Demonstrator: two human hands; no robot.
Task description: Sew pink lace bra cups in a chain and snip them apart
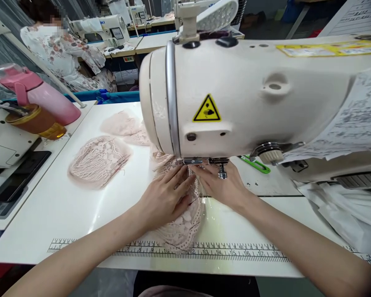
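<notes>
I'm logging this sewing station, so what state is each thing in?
Left hand, laid on the nearest lace piece
Right hand, at its edge, partly hidden
Nearest lace piece, far end hidden by the sewing machine
Sewing machine, running or stopped: cannot tell
Leftmost lace piece, lying loose
Pink bottle, lid on
Brown-sleeved cup, holding implements
Green tool, partly hidden

Bare left forearm (99,241) and right forearm (297,237) slant in from the lower corners. Near the frame's centre, left hand (163,198) and right hand (222,183) lie palms down, fingers extended, fingertips near each other.
</notes>
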